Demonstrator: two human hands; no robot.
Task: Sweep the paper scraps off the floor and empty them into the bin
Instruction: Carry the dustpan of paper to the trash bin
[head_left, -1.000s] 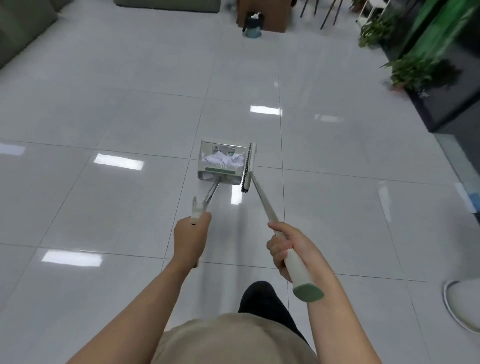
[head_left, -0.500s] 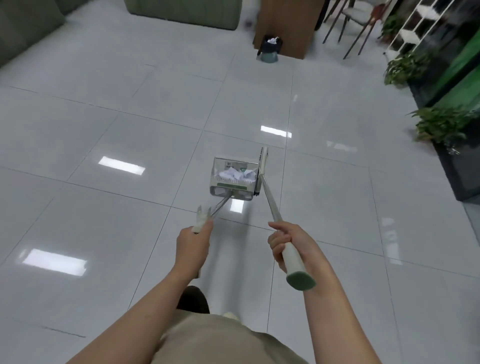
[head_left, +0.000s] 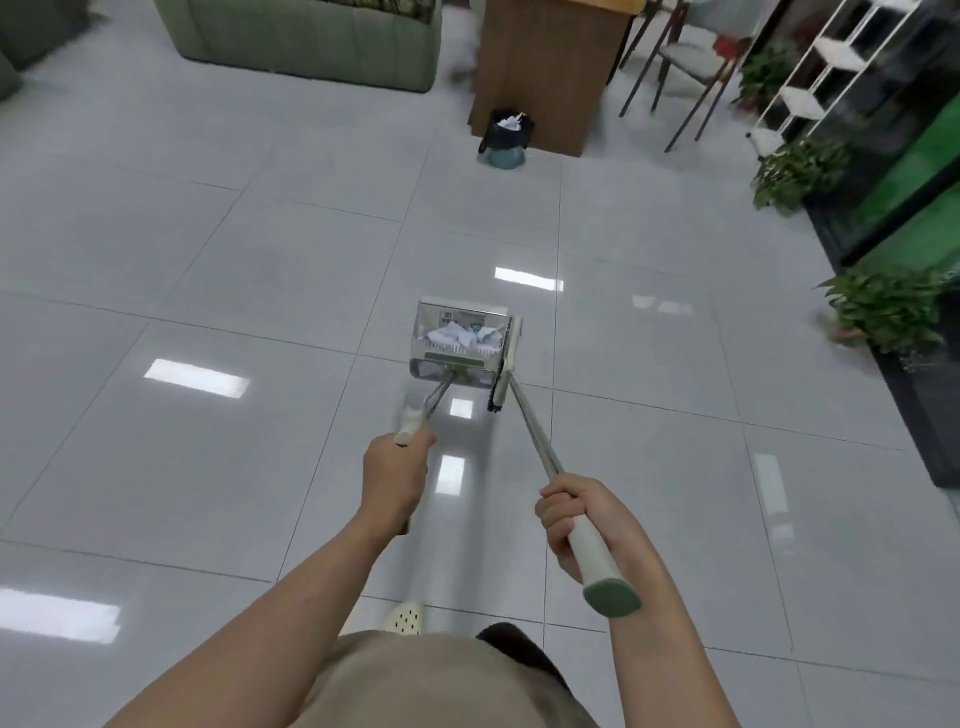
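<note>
The paper scraps (head_left: 462, 335) are sitting crumpled up in a white pile inside the dustpan (head_left: 457, 347), which is a clear boxy one with a green strip along its near edge. The dustpan is out in front of the person, about mid-frame over the pale tiled floor (head_left: 208, 270); can't really tell if it's touching the tiles or held just off them. The broom (head_left: 540, 457) head is pressed right up against the dustpan's right side, standing on edge, with its metal shaft running back toward the camera.

The left hand (head_left: 392, 480) is curled around the cream grip of the dustpan's long handle, knuckles up. The right hand (head_left: 582, 519) is wrapped tight around the white grip of the broom, with the green end cap poking out below the fist.

The bin (head_left: 506, 137) is well ahead at the far end of the floor, a small round one with a dark liner and some white paper already showing in its top. It stands just beside a brown wooden cabinet (head_left: 545, 73). Left of that there's a green sofa (head_left: 306, 36), and to the right a chair (head_left: 685, 57), a white rack (head_left: 821, 67) and a few potted plants (head_left: 883, 306) along a dark wall. It's all a bit blurry back there.
</note>
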